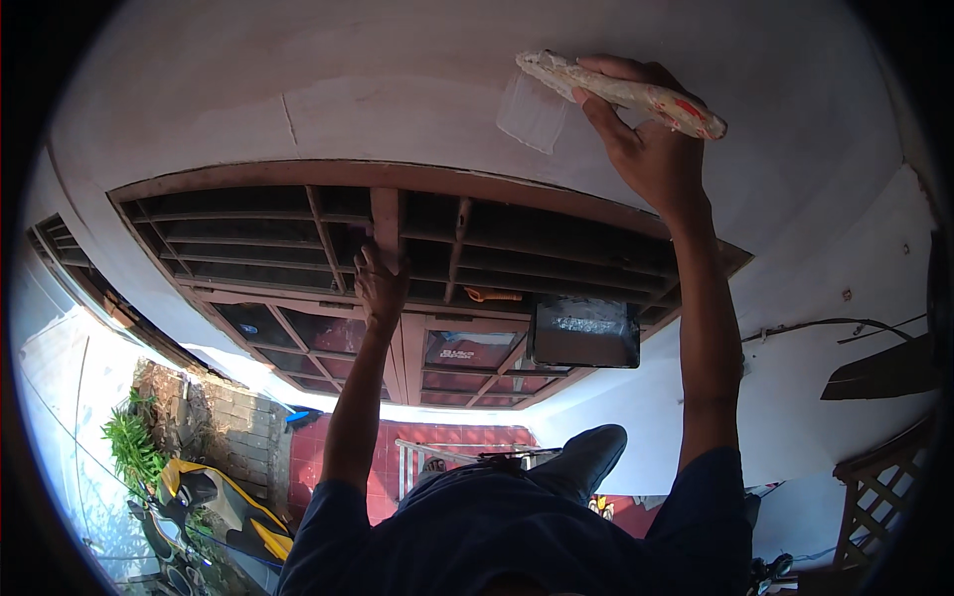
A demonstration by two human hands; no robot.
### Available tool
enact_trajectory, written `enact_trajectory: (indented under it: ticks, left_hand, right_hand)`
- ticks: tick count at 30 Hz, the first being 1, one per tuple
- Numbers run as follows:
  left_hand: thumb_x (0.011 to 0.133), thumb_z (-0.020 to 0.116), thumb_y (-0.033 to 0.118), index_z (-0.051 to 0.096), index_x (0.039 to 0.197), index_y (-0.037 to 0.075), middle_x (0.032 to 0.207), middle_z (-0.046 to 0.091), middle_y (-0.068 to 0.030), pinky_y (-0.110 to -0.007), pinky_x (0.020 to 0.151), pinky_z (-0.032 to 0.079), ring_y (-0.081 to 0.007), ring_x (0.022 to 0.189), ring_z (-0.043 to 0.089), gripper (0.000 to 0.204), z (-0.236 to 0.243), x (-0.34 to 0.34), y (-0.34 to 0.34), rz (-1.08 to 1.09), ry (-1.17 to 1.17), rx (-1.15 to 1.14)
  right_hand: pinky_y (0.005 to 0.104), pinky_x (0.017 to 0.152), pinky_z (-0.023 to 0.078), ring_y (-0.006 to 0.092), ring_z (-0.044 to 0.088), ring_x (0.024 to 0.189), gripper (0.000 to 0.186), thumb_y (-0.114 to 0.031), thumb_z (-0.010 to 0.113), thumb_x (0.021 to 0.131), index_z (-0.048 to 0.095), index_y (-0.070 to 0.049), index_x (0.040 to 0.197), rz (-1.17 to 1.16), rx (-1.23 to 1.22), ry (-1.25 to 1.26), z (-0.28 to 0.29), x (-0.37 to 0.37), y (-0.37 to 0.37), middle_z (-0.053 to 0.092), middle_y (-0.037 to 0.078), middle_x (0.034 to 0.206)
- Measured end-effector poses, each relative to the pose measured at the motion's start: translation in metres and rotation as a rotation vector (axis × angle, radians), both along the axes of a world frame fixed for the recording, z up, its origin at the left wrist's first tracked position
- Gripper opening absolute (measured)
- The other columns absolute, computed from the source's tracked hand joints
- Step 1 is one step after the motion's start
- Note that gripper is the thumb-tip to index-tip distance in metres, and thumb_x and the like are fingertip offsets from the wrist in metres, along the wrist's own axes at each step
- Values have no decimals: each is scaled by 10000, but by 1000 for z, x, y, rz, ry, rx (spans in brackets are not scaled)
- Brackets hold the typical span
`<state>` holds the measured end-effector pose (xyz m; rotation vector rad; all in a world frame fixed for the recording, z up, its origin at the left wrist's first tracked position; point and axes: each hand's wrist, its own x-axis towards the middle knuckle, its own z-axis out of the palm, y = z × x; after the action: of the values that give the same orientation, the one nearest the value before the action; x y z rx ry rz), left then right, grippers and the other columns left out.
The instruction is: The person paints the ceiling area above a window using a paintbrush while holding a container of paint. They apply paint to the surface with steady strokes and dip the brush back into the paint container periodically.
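Long pale hand tool, paste-crusted w/ red marks (636, 96): held up at the white plastered wall (397, 109), above the R half of the brown wooden window frame (258, 174). R hand (656, 134) has its grip clamped round the tool's middle, thumb one side, fingers the other; can't tell if the tip touches the wall. Prob. light & stiff, not fragile; crust looks rough, any wet paste may be slippery. Best hold approx. mid-length, where the hand is, clear of the tip. Thin whitish squarish patch (532, 114) just beside the tip, also above the frame.

L hand (381, 283) is on the frame's brown centre upright (387, 209), fingers bent; can't tell if that grip is closed round it or only resting. Black rectangular tray w/ greyish paste inside (534, 338) sits at the frame's lower R part; small orange item (492, 294) near it, L side, within the frame. Further out: red tiled floor (343, 457) below the frame, green leafy plant (134, 447) & yellow-and-black motorbike, partly seen (238, 502), below & L of it
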<state>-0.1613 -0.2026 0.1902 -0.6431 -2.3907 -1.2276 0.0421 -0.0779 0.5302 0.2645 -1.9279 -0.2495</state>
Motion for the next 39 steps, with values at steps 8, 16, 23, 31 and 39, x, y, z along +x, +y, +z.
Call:
enact_trajectory:
  ticks: [8, 16, 23, 31, 39]
  left_hand:
    - [723, 733, 313, 416, 1130, -6, 1016, 504, -281, -514, 734, 474, -458, 894, 567, 606, -1, 0, 3, 17, 28, -9]
    - [721, 730, 321, 415, 1135, -9, 1015, 503, -275, -504, 708, 486, -454, 861, 575, 616, -7, -3, 0, -25, -19, 5]
    - [664, 781, 285, 420, 1121, 13, 1021, 520, -255, -522, 704, 475, -459, 879, 572, 643, -7, -3, 6, 5, 12, 37]
    - [696, 737, 327, 417, 1204, -46, 1094, 492, -289, -524, 779, 459, -463, 966, 539, 707, -2, 1, 7, -17, -43, 45]
    - [692, 738, 285, 401, 1188, -25, 1039, 497, -266, -519, 755, 465, -452, 938, 543, 675, -1, 0, 1, -33, -64, 21]
  right_hand:
    - [305, 602, 521, 205, 640, 683, 208, -127, 730, 755, 658, -115, 950, -29, -127, -261, -67, -4, 9, 651, 55, 784]
    - [302, 631, 525, 196, 653, 678, 209, -140, 728, 767, 661, -123, 964, 41, -145, -103, -28, 2, 1, 664, 59, 813]
    - [310, 622, 514, 208, 655, 655, 197, -192, 703, 787, 676, -115, 966, -147, -75, -315, -29, -2, 19, 675, 78, 793]
    - [311, 644, 512, 213, 647, 730, 228, 14, 693, 731, 673, -64, 944, -169, 505, 317, 126, -9, 5, 690, 70, 865]
    - [283, 648, 537, 152, 589, 771, 428, -122, 750, 590, 626, -94, 999, -354, 415, -26, -14, -4, 1, 656, 22, 941]
